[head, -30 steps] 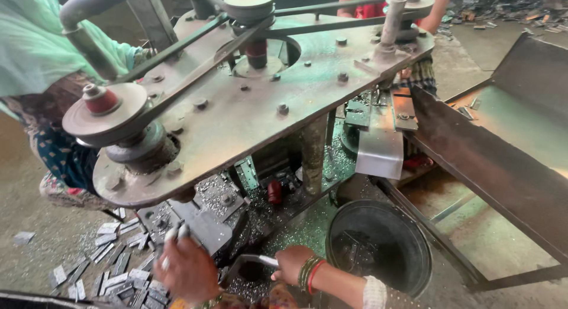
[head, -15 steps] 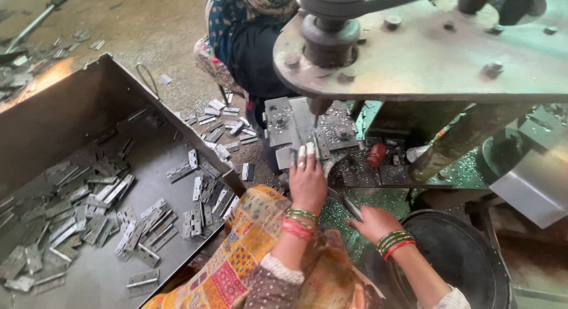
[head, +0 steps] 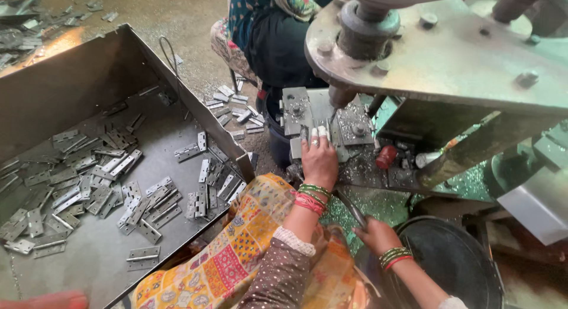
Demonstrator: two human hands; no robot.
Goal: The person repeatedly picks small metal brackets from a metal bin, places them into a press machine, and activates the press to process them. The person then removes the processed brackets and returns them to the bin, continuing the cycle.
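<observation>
Hands at the drill press: left on the workpiece, right on the lever.

Left hand (head: pixel 319 161) presses flat, fingers extended toward 12 o'clock, on a small metal hinge plate (head: pixel 300 148) seated on the press bed (head: pixel 355 128), directly under the drill spindle (head: pixel 341 96). The plate lies touching the fingertips; its long axis appears to run 12 to 6 o'clock, though the hand covers most of it. Right hand (head: pixel 377 235) is clenched around a metal lever (head: pixel 350 207) at 5 o'clock from the left hand. The left hand is the nearer to the plate. A steel tray (head: pixel 77 78) of loose hinges (head: pixel 148 199) sits at 9 o'clock; a black tub (head: pixel 467 267) at 4 o'clock.
</observation>
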